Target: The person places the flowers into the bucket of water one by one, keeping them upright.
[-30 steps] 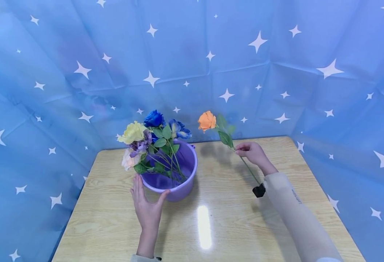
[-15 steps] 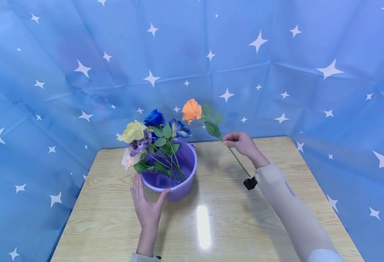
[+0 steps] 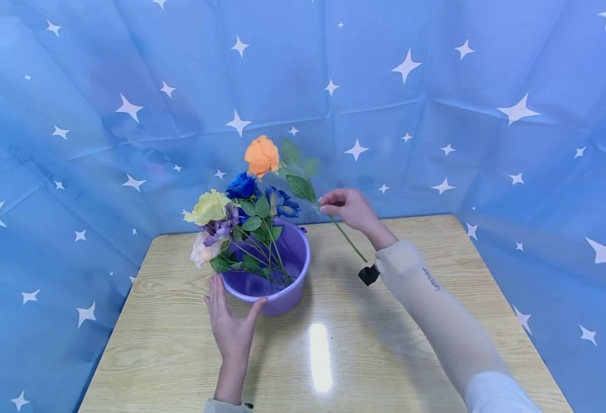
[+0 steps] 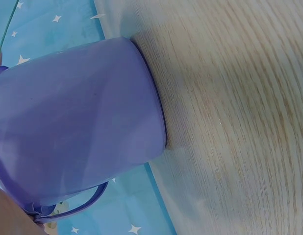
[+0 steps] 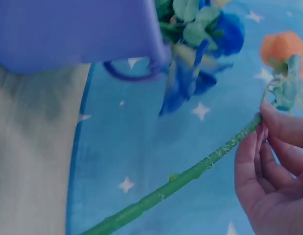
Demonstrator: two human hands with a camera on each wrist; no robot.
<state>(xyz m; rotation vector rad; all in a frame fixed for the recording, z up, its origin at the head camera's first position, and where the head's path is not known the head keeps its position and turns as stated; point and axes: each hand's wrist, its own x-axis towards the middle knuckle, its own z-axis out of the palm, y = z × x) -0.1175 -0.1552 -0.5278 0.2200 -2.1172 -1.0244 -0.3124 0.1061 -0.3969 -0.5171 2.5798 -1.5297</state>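
Note:
In the head view a purple bucket (image 3: 282, 301) stands on the table with several artificial flowers leaning to its left: yellow (image 3: 209, 207), blue (image 3: 241, 186), purple and pale pink (image 3: 205, 249). My left hand (image 3: 233, 330) rests against the bucket's near left rim, thumb and fingers spread. My right hand (image 3: 352, 207) pinches the green stem of an orange rose (image 3: 261, 156) between thumb and fingertips. The rose is tilted, its bloom above the blue flowers and its stem end right of the bucket, in the air. The right wrist view shows the pinched stem (image 5: 190, 172) up close.
A wooden table (image 3: 158, 355) carries the bucket. Behind and at both sides hangs a blue cloth (image 3: 303, 69) with white stars. The bucket's handle (image 4: 80, 208) hangs at its side in the left wrist view.
My right hand has moved left and away from me with the orange rose, whose bloom has come from right of the bucket to above the blue flowers. The left hand and bucket stay put.

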